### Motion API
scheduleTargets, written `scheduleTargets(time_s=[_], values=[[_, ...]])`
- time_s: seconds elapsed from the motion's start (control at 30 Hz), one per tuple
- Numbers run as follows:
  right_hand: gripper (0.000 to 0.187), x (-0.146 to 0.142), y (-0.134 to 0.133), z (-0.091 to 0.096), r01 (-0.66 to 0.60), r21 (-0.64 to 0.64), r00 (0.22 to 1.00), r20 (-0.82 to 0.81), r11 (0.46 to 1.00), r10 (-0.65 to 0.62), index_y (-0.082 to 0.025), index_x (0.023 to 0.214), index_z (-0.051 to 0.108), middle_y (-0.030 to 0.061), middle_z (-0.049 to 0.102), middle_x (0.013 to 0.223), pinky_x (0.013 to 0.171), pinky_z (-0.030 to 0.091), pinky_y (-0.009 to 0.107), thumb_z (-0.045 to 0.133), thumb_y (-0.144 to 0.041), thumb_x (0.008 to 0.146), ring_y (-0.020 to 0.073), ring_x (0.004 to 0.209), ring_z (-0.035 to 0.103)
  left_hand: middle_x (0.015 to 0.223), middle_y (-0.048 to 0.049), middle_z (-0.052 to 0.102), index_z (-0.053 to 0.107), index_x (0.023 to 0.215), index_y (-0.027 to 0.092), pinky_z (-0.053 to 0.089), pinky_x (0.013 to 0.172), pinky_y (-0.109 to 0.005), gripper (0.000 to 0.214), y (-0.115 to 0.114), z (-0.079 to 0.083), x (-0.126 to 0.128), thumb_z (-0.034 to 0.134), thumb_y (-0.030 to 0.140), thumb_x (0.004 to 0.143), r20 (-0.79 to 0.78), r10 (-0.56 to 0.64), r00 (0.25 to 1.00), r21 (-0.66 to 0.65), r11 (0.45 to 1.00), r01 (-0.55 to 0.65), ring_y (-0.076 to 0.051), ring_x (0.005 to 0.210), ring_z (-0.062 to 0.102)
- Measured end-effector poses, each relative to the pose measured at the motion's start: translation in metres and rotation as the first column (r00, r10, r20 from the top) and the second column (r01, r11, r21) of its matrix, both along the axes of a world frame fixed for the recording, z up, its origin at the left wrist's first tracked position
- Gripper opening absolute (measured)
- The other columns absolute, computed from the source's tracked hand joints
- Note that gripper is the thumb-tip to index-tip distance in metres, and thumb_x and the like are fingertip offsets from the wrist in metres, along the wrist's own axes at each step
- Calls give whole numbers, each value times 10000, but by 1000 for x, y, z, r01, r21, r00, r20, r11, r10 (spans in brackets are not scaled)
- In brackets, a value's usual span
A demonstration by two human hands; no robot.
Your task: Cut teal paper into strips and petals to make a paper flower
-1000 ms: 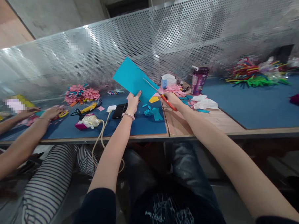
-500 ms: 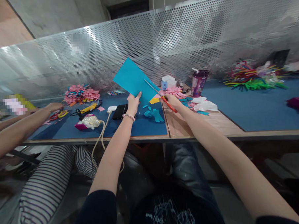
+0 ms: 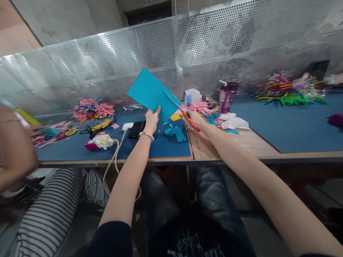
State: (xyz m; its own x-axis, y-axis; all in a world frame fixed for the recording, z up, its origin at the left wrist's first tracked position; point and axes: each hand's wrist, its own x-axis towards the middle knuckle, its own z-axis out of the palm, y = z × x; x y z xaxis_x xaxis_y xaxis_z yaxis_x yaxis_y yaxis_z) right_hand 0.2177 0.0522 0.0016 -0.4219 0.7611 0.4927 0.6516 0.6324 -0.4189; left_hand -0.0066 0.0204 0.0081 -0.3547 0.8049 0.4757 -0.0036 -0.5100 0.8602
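My left hand (image 3: pixel 153 120) pinches the lower edge of a blue sheet of paper (image 3: pixel 149 89), thumb on its near face. The sheet is held up above the table, tilted to the left. In my right hand (image 3: pixel 195 118) are orange-handled scissors (image 3: pixel 190 121), their blades lying across the right part of the sheet. Whether the blades are parted I cannot tell. Below the sheet, blue paper cuttings (image 3: pixel 174 133) lie on the blue mat. A black phone (image 3: pixel 135 130) is beside my left wrist, and pink paper pieces (image 3: pixel 199 107) lie behind my right hand.
A purple cup with a straw (image 3: pixel 227 97) stands behind crumpled tissue (image 3: pixel 234 121). Left are a pink paper-flower pile (image 3: pixel 92 110), a yellow glue gun (image 3: pixel 101 126) and a cable (image 3: pixel 116 155). Colourful pipe cleaners (image 3: pixel 289 91) lie right. A co-worker's arm (image 3: pixel 13 146) is at far left.
My hands, the sheet and the scissors keep nearly the same pose, shifted slightly left in view. The co-worker's arm has drawn back from the red and yellow scissors and is now bent upward.
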Motion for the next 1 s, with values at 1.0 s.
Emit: scheduleTargets(time_s=[1.0], values=[[384, -5, -1, -1, -48, -178, 997, -66, 983, 37, -191, 866, 457, 30, 594, 766, 597, 357, 263, 518, -570, 857, 162, 679, 538, 692, -30, 590, 576, 867, 210, 441, 540, -341, 503, -2, 2, 3, 766, 614, 634, 13, 29, 999, 37, 999, -29, -189, 653, 564]])
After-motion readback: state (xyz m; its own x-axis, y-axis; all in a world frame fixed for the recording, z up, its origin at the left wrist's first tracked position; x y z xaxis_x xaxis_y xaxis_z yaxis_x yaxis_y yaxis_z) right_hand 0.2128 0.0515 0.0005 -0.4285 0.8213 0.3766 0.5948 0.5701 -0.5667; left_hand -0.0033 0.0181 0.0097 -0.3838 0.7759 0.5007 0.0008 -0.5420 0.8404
